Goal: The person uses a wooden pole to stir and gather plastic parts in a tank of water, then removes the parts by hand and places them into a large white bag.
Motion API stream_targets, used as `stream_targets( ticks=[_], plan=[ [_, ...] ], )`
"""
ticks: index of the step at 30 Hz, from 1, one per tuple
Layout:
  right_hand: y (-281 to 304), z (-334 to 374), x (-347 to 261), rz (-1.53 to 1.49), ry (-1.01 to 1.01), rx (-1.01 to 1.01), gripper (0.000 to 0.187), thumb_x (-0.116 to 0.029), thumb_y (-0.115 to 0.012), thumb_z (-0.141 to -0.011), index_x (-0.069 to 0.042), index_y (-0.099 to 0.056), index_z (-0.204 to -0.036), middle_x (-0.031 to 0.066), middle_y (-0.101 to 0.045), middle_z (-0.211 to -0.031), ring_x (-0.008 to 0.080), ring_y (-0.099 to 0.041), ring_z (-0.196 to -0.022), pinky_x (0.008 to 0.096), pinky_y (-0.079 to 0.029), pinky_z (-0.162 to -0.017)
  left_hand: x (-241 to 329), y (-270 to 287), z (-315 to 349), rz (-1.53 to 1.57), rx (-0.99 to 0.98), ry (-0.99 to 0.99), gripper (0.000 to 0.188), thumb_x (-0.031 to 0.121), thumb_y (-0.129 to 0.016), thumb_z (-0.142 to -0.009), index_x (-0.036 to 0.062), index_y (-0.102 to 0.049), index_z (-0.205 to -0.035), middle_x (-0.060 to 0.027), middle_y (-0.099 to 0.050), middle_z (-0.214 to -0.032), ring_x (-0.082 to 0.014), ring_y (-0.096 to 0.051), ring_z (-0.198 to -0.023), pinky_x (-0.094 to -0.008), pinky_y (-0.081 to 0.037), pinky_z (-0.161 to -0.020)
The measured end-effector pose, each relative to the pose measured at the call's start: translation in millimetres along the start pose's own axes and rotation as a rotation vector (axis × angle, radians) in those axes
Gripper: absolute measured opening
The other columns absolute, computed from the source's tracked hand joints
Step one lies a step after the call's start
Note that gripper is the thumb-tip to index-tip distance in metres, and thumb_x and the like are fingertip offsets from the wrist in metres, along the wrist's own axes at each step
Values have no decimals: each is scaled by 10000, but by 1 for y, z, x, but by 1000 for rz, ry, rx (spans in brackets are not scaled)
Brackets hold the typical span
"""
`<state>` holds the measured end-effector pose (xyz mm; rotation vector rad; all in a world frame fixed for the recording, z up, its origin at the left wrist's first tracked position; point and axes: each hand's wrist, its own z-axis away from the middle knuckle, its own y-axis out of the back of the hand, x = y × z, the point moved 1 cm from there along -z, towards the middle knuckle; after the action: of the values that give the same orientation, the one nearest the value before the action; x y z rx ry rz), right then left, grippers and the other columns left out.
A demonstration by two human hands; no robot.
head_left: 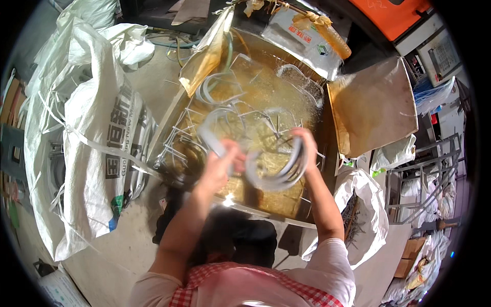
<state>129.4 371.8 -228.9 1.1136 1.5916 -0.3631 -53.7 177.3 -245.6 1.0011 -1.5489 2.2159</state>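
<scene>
Tho blurry, curved bands [281, 181] in R grip [306, 147]

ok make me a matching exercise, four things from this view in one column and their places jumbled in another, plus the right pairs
Things
1. curved whitish strips, nested
2. tall white woven sack
3. flat tan rectangular board
4. bright orange panel

Places
A. picture's top edge, right of centre
B. left of the tub of yellowish water
C. in the right hand
D. beside the tub's right rim

Pairs: 1-C, 2-B, 3-D, 4-A
</scene>
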Motion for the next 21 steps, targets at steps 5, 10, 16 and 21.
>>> stream_targets(
  ticks=[5,10,16,21],
  plan=[
    [79,10,39,61,-19,532,163,-54,-423,-856,-30,-567,-928,55,-548,-972,141,-512,-886,248,-420,-813,27,8,-12,-677,209,-324,205,39,-479,-864,-10,-463,-1063,-100,-586,-767,-110,-550,-622,-233,-444,-576],
    [-5,5,-20,565,364,-332,245,-32,-493,-760,-46,-570,-991,128,-563,-982,271,-521,-973,332,-388,-881,-12,-18,-6,-782,-326,-61,341,132,-544,-852,-26,-493,-1149,-126,-570,-1111,-207,-531,-1039,-340,-421,-900],
    [-45,4,-44,711,261,-340,487,-62,-595,-686,-83,-494,-1162,149,-513,-1037,300,-479,-989,363,-412,-818,-12,-31,15,-326,-721,334,376,279,-476,-921,5,-484,-1179,-67,-580,-1060,-142,-538,-986,-295,-429,-865],
    [-52,-1,-36,363,-44,-486,404,-131,-584,-741,-112,-542,-1142,167,-592,-1005,333,-566,-928,377,-459,-800,-13,-30,23,-58,-686,430,418,301,-524,-895,-6,-488,-1177,-72,-579,-1069,-160,-542,-994,-296,-429,-867]
  ],
)
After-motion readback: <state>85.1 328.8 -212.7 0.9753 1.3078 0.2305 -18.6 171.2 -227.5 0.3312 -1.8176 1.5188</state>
